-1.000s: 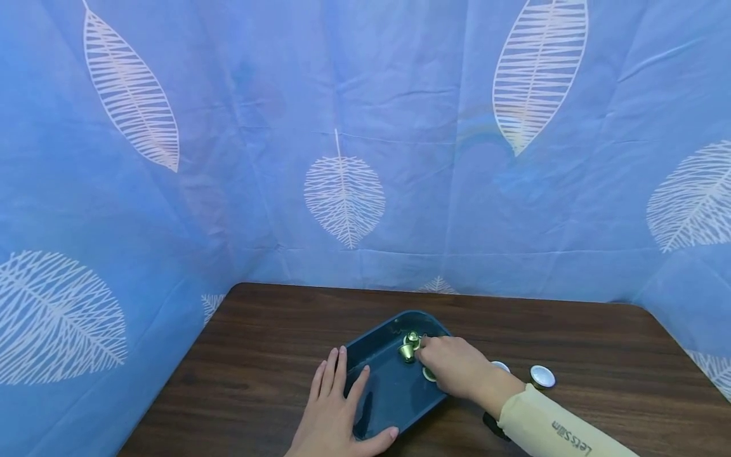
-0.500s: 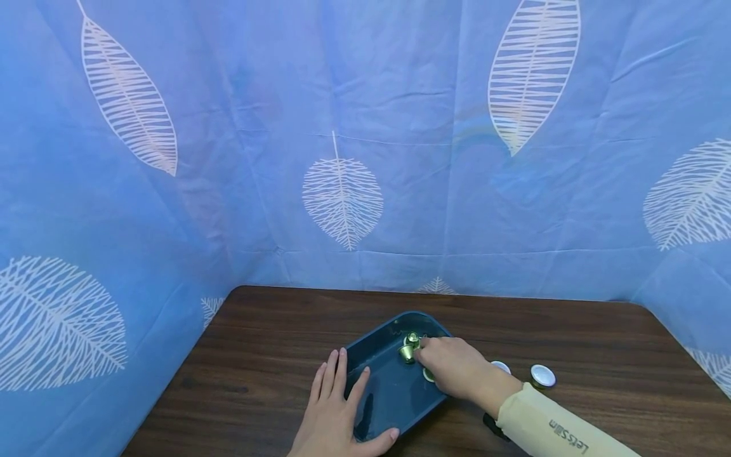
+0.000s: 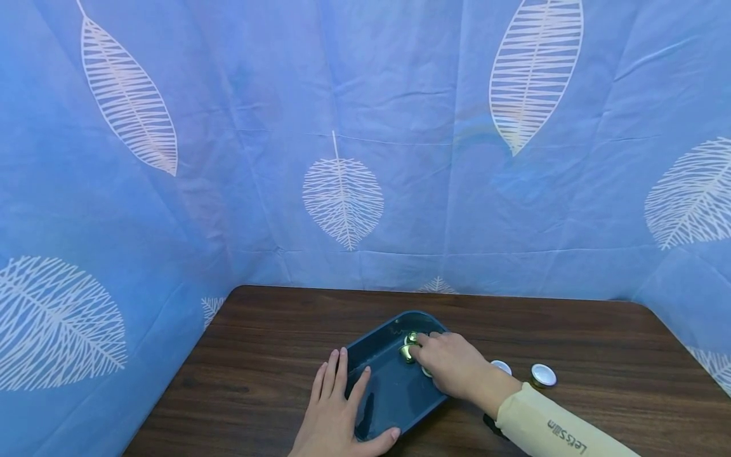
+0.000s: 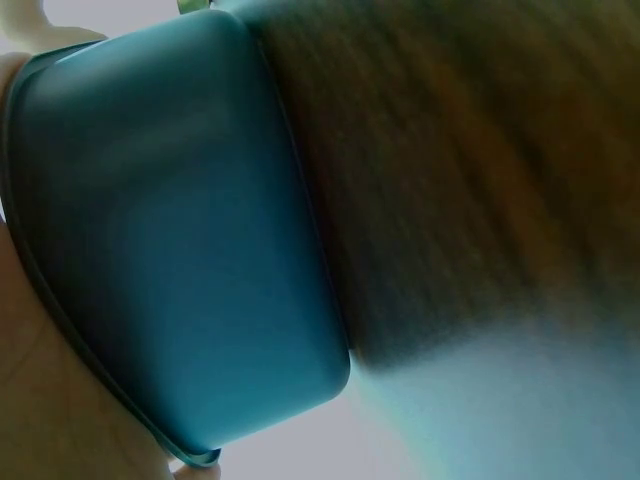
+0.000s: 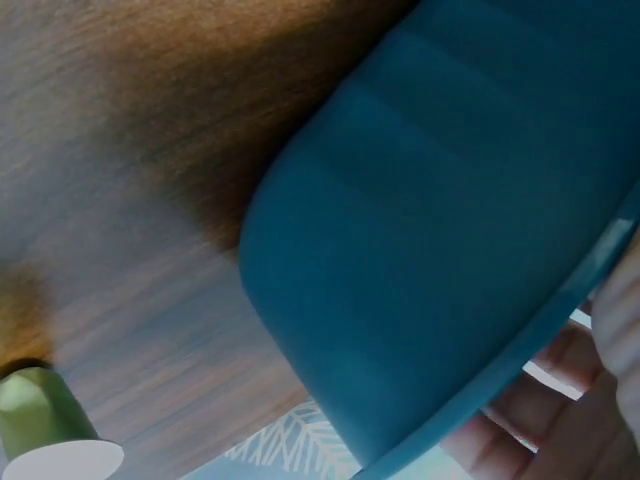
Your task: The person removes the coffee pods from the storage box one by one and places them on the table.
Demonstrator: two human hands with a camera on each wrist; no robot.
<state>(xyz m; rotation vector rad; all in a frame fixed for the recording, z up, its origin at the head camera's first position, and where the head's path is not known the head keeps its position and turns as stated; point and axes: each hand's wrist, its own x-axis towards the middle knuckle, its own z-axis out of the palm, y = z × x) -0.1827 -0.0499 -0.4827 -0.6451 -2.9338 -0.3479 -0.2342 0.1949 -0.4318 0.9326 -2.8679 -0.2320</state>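
A dark teal tray [image 3: 394, 393] lies at an angle on the table, with several shiny green coffee capsules inside. My left hand [image 3: 337, 412] rests on the tray's near left edge, fingers spread along one side and thumb at the near rim. Over the far right rim reaches my right hand [image 3: 454, 362], its bent fingers and thumb pinching a green coffee capsule [image 3: 406, 353]. Another capsule [image 3: 412, 336] sits right behind that one, and a third [image 3: 426, 372] is partly hidden under the hand. In the right wrist view the tray's outer wall [image 5: 430, 230] hides the fingertips.
Right of the tray stand a white-lidded capsule [image 3: 542, 375] and another capsule [image 3: 502, 367] partly behind the right forearm. A green capsule [image 5: 45, 425] shows lid down in the right wrist view. The brown wooden table [image 3: 257, 355] ends at a blue leaf-print curtain [image 3: 400, 190].
My right hand has shifted slightly, its index finger reaching farther out, and the capsule at its fingertips has turned a little. The left hand and the tray stay in place.
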